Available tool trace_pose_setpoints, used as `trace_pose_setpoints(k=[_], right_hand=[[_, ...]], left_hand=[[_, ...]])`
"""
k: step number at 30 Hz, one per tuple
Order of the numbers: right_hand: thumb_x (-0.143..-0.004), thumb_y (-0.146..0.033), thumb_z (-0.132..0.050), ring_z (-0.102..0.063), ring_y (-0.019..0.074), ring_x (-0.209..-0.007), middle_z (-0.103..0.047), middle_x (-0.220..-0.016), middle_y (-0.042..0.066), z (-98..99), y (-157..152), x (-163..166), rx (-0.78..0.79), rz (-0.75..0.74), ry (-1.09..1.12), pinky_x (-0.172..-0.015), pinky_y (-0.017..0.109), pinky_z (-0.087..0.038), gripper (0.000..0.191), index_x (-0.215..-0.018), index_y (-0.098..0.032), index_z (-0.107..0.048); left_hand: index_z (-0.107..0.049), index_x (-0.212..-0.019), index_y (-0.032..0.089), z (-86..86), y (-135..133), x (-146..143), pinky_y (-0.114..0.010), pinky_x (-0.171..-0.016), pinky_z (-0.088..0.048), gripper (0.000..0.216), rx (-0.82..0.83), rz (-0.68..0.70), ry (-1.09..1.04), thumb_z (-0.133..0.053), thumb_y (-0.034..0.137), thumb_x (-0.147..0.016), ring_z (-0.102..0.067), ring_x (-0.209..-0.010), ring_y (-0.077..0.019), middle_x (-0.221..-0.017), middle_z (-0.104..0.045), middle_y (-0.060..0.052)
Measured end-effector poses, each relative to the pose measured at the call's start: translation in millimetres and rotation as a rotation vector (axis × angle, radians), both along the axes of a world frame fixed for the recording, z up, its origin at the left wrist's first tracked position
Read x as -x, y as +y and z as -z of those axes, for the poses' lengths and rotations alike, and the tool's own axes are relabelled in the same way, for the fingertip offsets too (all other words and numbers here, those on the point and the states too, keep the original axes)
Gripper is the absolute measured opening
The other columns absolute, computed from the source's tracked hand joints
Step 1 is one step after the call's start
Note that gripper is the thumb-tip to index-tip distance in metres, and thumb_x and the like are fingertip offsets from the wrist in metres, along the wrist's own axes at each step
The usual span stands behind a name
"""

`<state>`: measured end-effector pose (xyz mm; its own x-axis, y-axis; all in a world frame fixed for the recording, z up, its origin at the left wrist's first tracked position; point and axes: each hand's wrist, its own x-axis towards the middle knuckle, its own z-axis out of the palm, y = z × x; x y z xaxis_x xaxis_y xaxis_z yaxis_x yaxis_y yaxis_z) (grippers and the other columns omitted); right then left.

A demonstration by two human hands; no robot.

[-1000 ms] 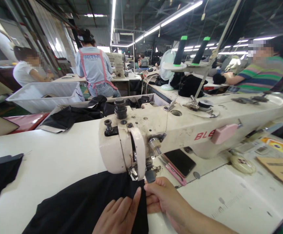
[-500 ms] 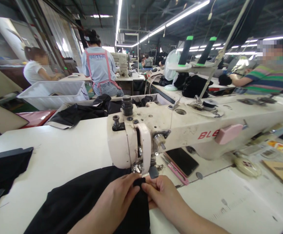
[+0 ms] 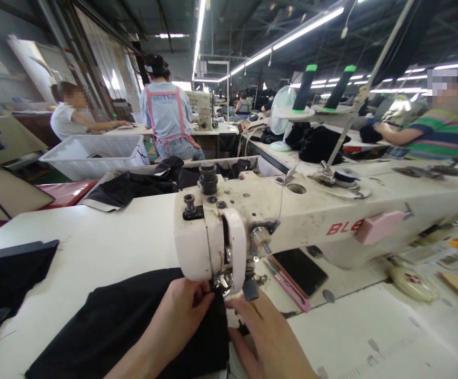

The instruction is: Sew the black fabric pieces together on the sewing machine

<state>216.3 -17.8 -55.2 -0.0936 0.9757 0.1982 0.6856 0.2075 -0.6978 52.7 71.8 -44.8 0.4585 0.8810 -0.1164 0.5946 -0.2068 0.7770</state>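
Both my hands sit at the sewing machine [image 3: 276, 210] needle: left hand [image 3: 181, 310] pinching the black fabric [image 3: 106, 326], right hand [image 3: 266, 337] released, flat just beside it.

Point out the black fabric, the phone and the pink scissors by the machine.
fabric [image 3: 126, 321], head view, flat middle of the cloth.
phone [image 3: 302, 271], head view, centre of the dark screen.
scissors [image 3: 292, 289], head view, pink handle.

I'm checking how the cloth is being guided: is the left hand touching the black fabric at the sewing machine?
Touching. The head view shows the left hand lying on the black fabric, fingertips pressed on it just before the sewing machine.
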Motion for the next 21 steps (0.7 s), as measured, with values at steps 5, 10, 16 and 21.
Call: trace_pose_setpoints(k=[5, 10, 16, 21], right_hand=[[-0.083, -0.01, -0.049, -0.054, 0.0321, -0.119, -0.055, -0.137, 0.012, 2.1, 1.2, -2.4, -0.179, -0.267, -0.445, -0.098, 0.05, -0.048, 0.05, -0.133, -0.013, -0.052], [-0.086, -0.025, -0.052, -0.052, 0.0324, -0.123, -0.056, -0.137, 0.013, 2.1, 9.7, -1.4, -0.159, -0.302, -0.476, -0.104, 0.053, -0.042, 0.043, -0.127, -0.013, -0.057], [-0.089, -0.022, -0.051, -0.059, 0.0292, -0.113, -0.064, -0.125, 0.01, 19.2, 13.8, -2.8, -0.313, -0.217, -0.401, -0.104, 0.05, -0.042, 0.034, -0.122, -0.018, -0.058], [-0.085, -0.013, -0.051, -0.059, 0.0312, -0.114, -0.064, -0.125, 0.012, 11.6, 14.8, -2.6, -0.285, -0.239, -0.432, -0.101, 0.053, -0.046, 0.042, -0.127, -0.013, -0.053]], left_hand=[[-0.055, -0.064, 0.017, -0.2, 3.6, -5.4, -0.018, -0.032, -0.027, 0.019, 0.017, -0.041, 0.047, -0.047, 0.027, -0.078, -0.042, -0.033, -0.0097, -0.047, -0.049, 0.005], [-0.055, -0.06, 0.017, -2.4, 5.8, -9.2, -0.019, -0.036, -0.034, 0.016, -0.059, -0.084, 0.063, -0.048, 0.02, -0.075, -0.048, -0.037, -0.0108, -0.05, -0.055, 0.003], [-0.068, -0.071, 0.014, 1.1, 8.9, -11.1, -0.026, -0.065, -0.051, 0.018, -0.184, -0.102, 0.068, -0.051, 0.01, -0.072, -0.066, -0.068, -0.0201, -0.068, -0.07, -0.004], [-0.069, -0.072, 0.014, 1.9, 10.1, -12.8, -0.032, -0.071, -0.052, 0.021, -0.236, -0.086, 0.061, -0.048, 0.01, -0.076, -0.068, -0.074, -0.0237, -0.071, -0.071, -0.007]])
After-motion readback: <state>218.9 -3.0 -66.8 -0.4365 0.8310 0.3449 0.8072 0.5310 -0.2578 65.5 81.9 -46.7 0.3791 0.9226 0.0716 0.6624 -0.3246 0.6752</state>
